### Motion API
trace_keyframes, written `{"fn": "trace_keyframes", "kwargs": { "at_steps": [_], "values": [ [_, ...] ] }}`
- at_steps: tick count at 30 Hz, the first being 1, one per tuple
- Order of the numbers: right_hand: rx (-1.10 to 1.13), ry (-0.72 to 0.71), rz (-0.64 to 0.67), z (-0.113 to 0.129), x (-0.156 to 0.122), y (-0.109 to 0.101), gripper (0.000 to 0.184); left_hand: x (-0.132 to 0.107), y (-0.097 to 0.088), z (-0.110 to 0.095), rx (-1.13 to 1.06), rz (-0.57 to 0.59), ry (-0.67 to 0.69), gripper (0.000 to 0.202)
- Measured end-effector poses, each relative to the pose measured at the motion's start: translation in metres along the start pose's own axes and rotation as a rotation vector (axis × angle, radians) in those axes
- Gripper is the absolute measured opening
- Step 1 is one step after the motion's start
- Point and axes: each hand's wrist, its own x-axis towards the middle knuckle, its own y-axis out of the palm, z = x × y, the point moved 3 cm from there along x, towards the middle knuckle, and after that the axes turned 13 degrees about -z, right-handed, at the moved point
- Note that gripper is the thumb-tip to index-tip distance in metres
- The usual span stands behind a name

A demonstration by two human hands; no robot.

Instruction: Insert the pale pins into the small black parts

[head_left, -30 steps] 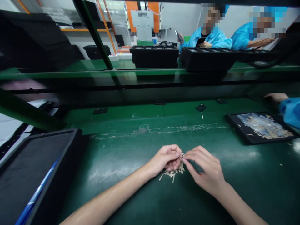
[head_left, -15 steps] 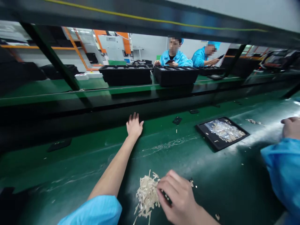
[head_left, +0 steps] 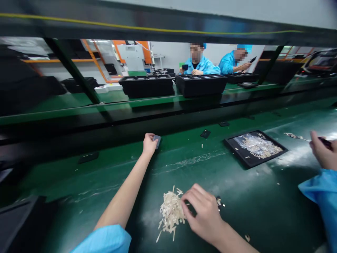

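My left hand (head_left: 150, 143) is stretched out to the far side of the green belt (head_left: 110, 172) and is closed on a small grey flat part (head_left: 157, 140). My right hand (head_left: 204, 212) rests near the front edge, fingers curled, right beside a pile of small pale strips (head_left: 170, 212). What its fingers hold, if anything, is hidden. A few loose strips lie to the right of that hand.
A black tray (head_left: 255, 148) with pale strips on clear film lies at the right. A co-worker's hand (head_left: 322, 154) in a blue sleeve is at the far right. Small dark parts (head_left: 205, 134) lie along the belt's back. Black bins (head_left: 147, 85) stand on the upper shelf, two people behind.
A second ago both hands were together over the strips. My left hand reached forward, was open half a second ago, and now has closed on the grey part. The view shifted slightly.
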Motion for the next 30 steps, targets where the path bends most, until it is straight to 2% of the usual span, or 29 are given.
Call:
{"fn": "trace_keyframes", "kwargs": {
  "at_steps": [3,7,10,12,15,20,30],
  "values": [
    [0.036,0.136,-0.037,-0.007,0.004,-0.003,0.013,-0.038,-0.026,-0.006,-0.196,0.091,-0.097,0.027],
    [0.165,0.437,-0.017,-0.020,0.006,-0.002,0.013,-0.129,-0.058,-0.003,-0.369,0.275,-0.203,0.029],
    [0.343,0.611,-0.039,-0.027,0.002,0.003,0.017,-0.193,-0.070,0.004,-0.623,0.442,-0.392,0.031],
    [0.436,0.685,-0.036,-0.028,0.000,0.006,0.020,-0.218,-0.073,0.006,-0.727,0.485,-0.450,0.032],
    [0.518,0.747,-0.013,-0.025,-0.003,0.009,0.022,-0.230,-0.077,0.002,-0.721,0.478,-0.355,0.030],
    [0.484,0.789,0.005,-0.015,-0.001,0.003,0.024,-0.232,-0.083,-0.011,-0.672,0.431,-0.172,0.023],
    [0.370,0.705,0.040,-0.005,0.000,0.000,0.015,-0.235,-0.084,-0.014,-0.650,0.456,-0.138,0.017]
  ]
}}
